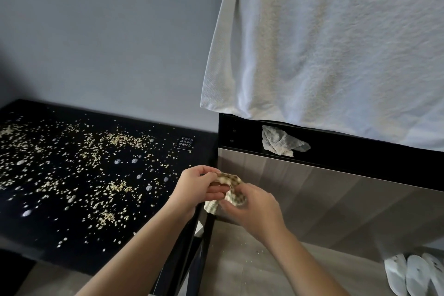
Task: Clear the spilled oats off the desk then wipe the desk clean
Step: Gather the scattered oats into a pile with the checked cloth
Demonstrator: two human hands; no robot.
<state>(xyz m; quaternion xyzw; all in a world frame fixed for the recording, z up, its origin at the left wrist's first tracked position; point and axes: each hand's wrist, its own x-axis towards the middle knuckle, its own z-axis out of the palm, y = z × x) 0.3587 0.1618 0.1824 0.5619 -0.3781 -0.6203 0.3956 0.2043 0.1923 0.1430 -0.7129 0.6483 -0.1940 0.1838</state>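
Note:
Pale oats [96,166] lie scattered over most of the black desk [149,230], along with some round white droplets or blobs. Beyond the desk's right front corner, both hands hold a small checked beige cloth [228,181]. My left hand [199,187] pinches its upper left part. My right hand [254,204] grips its lower right part. The cloth is bunched between them, above the gap between desk and floor.
A large white towel [336,43] hangs over a black and steel frame [312,190] to the right. A crumpled white rag [281,143] sits on the frame's dark bar. White slippers [413,274] lie on the floor at lower right. A small label [184,144] sits at the desk's back right.

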